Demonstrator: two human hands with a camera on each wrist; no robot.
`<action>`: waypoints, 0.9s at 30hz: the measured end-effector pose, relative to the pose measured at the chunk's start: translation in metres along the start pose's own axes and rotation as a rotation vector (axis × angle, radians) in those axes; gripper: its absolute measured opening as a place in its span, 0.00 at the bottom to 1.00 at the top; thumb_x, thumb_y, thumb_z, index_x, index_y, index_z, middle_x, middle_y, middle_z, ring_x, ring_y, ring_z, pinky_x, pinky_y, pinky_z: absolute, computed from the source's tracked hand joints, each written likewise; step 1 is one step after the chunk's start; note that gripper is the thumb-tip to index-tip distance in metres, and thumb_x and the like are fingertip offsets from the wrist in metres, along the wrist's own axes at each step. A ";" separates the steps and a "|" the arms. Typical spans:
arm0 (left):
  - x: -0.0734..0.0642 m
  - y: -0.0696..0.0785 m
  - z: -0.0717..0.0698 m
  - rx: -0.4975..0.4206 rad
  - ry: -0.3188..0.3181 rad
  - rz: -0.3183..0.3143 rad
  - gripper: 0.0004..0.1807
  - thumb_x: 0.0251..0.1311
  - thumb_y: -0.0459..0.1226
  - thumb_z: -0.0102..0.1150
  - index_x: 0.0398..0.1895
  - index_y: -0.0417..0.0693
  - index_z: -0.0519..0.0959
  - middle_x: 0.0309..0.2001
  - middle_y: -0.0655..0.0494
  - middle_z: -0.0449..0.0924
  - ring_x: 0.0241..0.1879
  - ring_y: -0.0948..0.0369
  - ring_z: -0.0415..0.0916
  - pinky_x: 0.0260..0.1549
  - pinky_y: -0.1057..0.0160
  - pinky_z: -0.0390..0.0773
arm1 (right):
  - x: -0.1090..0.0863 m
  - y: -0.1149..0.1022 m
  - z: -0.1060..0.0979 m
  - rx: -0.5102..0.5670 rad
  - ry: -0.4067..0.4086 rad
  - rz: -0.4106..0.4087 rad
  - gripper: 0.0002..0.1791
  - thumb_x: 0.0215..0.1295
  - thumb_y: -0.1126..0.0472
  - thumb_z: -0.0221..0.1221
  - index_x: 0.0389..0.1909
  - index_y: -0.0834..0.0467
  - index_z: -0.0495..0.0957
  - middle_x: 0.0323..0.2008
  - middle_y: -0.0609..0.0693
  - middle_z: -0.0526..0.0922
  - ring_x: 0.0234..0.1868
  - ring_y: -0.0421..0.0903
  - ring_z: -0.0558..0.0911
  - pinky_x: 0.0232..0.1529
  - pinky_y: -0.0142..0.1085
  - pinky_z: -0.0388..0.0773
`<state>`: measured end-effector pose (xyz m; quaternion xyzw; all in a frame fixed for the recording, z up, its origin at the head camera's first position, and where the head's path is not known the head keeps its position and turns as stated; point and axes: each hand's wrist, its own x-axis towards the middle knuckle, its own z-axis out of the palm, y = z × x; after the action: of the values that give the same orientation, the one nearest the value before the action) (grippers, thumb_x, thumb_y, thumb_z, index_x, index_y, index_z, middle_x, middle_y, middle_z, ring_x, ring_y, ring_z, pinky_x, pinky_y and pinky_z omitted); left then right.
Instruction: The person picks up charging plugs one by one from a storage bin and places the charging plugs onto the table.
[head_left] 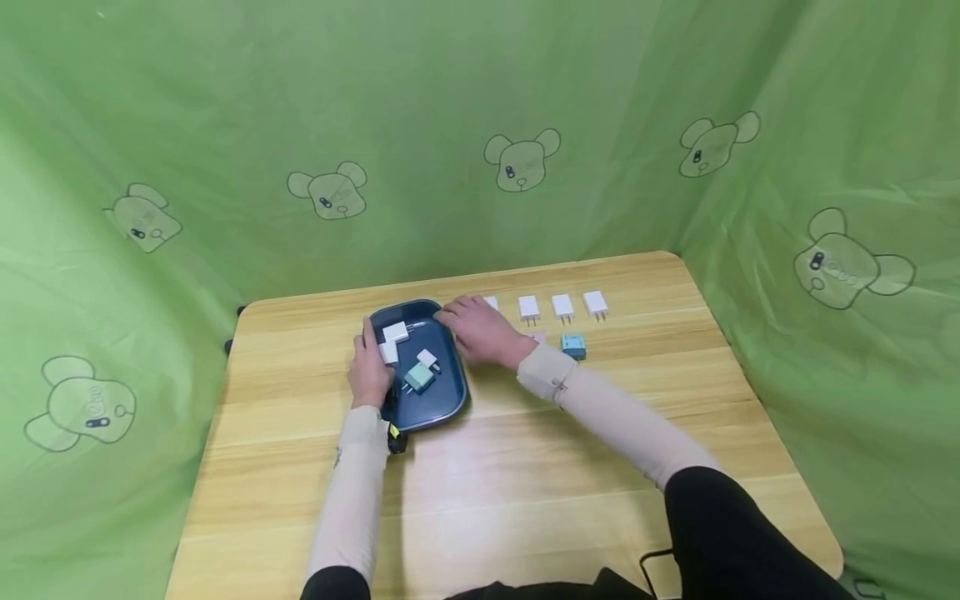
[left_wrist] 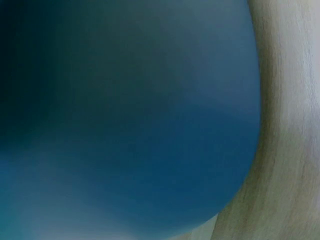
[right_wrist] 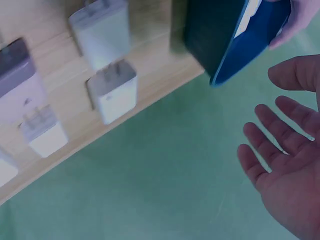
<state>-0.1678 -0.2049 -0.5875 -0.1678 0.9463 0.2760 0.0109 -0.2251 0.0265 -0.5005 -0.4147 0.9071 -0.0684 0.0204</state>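
Note:
My left hand (head_left: pixel 369 372) grips the left rim of a dark blue tray (head_left: pixel 450 407), which also fills most of the left wrist view as a blurred blue surface. Inside the tray lie a mint-green charger plug (head_left: pixel 419 377) and white charger plugs, one white plug (head_left: pixel 395 332) near the far end. Beside the tray's far right corner is my right hand (head_left: pixel 483 332). Its fingers are spread and hold nothing in the right wrist view. Behind this hand, a white plug (head_left: pixel 491 302) on the table is partly hidden.
Along the table's far side stands a row of white charger plugs (head_left: pixel 562 307). Nearer are a teal plug (head_left: pixel 573 346) and a pink plug (head_left: pixel 537 337), partly covered by the right wrist. A green curtain (head_left: pixel 427 125) surrounds the wooden table (head_left: pixel 510 500).

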 end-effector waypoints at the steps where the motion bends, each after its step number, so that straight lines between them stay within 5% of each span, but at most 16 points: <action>1: 0.000 0.000 0.000 0.000 -0.002 -0.001 0.61 0.51 0.23 0.64 0.83 0.56 0.40 0.70 0.38 0.63 0.39 0.39 0.80 0.39 0.41 0.83 | 0.003 -0.005 0.001 -0.006 -0.008 -0.014 0.31 0.64 0.63 0.58 0.70 0.57 0.71 0.65 0.55 0.79 0.68 0.55 0.75 0.72 0.51 0.69; 10: -0.001 0.000 -0.001 0.019 0.001 0.011 0.59 0.52 0.25 0.65 0.83 0.55 0.41 0.70 0.37 0.63 0.37 0.39 0.80 0.36 0.42 0.83 | 0.023 -0.037 0.018 -0.135 -0.141 -0.117 0.34 0.62 0.60 0.64 0.71 0.58 0.69 0.67 0.55 0.77 0.69 0.54 0.74 0.70 0.48 0.70; 27: -0.001 0.000 -0.001 0.030 0.018 0.008 0.60 0.50 0.26 0.66 0.83 0.55 0.42 0.67 0.38 0.66 0.37 0.36 0.80 0.35 0.39 0.82 | 0.041 -0.053 0.043 -0.269 -0.345 -0.064 0.37 0.60 0.57 0.67 0.72 0.51 0.68 0.69 0.49 0.75 0.71 0.51 0.72 0.70 0.45 0.69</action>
<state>-0.1666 -0.2054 -0.5863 -0.1663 0.9510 0.2606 0.0039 -0.2082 -0.0434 -0.5344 -0.4479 0.8775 0.1246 0.1178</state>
